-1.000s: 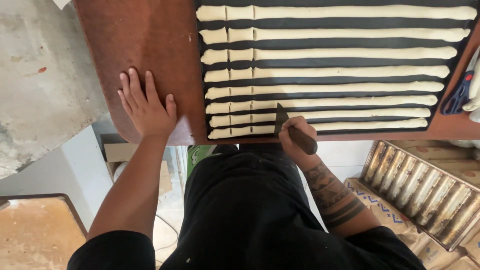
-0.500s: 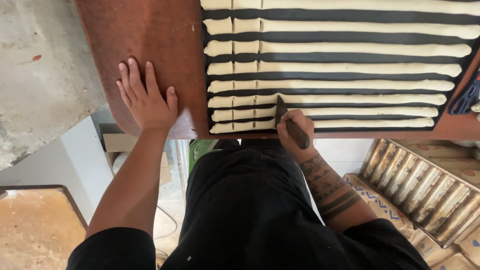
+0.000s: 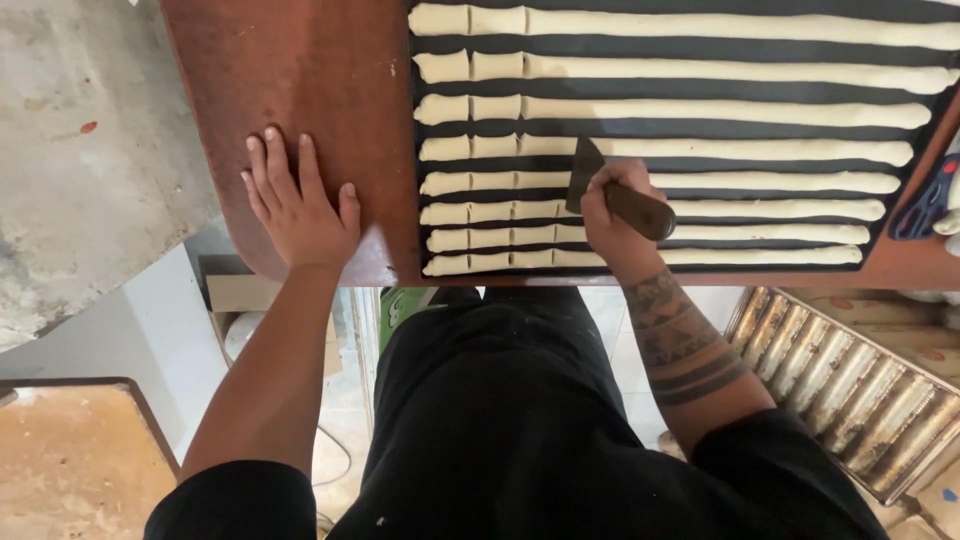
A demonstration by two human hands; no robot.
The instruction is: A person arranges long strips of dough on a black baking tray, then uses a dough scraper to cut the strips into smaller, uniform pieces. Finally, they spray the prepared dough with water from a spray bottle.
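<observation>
Near right, a ridged metal baking tray is sitting below the worktop edge. Left hand is lying flat, fingers spread, on the bare red-brown worktop. Right hand is gripping a dark-handled dough cutter, blade pressing down among the dough ropes. Ropes are lying in parallel rows on a black mat, left ends already cut into short pieces, running far.

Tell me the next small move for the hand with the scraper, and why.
Probably shift the scraper up one row: the right hand holds it where the nearest dough ropes already show three cuts, while farther ropes show two. The left hand lies flat on the wooden board.
</observation>
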